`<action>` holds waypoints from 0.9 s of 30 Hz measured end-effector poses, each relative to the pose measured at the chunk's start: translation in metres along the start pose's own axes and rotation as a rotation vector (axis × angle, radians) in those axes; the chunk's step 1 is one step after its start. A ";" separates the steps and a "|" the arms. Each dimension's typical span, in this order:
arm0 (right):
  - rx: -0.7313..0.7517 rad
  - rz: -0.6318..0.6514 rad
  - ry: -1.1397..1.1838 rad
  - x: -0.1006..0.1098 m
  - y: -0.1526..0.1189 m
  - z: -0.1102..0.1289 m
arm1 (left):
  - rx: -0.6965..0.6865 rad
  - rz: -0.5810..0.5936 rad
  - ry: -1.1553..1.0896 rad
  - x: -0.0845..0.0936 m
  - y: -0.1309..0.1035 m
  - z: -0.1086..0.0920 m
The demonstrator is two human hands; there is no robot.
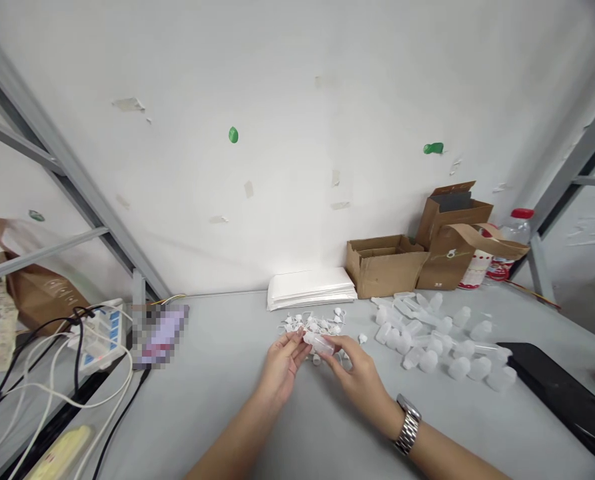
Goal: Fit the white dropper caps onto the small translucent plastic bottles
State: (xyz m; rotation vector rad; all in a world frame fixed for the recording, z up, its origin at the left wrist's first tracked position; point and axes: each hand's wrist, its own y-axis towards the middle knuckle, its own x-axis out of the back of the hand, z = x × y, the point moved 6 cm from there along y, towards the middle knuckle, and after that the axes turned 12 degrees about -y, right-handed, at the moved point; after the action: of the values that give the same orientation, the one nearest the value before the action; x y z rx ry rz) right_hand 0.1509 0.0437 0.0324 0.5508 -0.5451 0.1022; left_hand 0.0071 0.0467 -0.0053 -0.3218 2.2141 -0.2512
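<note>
A small translucent plastic bottle (321, 344) lies tilted between my two hands, just above the grey table. My right hand (360, 373) grips its base end between thumb and fingers. At the neck end, my left hand (281, 367) is closed in a pinch on what looks like a small white cap, mostly covered by the fingertips. Behind and beneath the hands is a loose pile of small white caps (320, 325) with thin loops. To the right, several more translucent bottles (429, 361) are scattered on their sides and upright.
White sheets (310, 288) are stacked against the wall beside an open cardboard box (388, 270) and a brown paper bag (450, 257). A black case (560, 393) lies at right. On the left are a power strip (102, 337), tangled cables and a blurred phone-like object (162, 337).
</note>
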 end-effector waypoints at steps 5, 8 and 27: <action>0.093 0.003 -0.119 -0.002 -0.001 0.001 | -0.027 -0.040 -0.012 0.004 0.001 -0.004; 0.161 0.019 -0.182 -0.003 -0.001 0.004 | -0.042 -0.019 0.005 0.004 0.002 -0.004; 0.340 -0.085 -0.322 -0.001 -0.007 0.015 | -0.009 0.060 0.051 -0.005 0.001 -0.002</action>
State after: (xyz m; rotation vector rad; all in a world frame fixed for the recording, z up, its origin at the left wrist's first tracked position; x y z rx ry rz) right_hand 0.1447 0.0302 0.0396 0.9302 -0.8245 0.0244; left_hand 0.0082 0.0494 -0.0006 -0.2553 2.2722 -0.2191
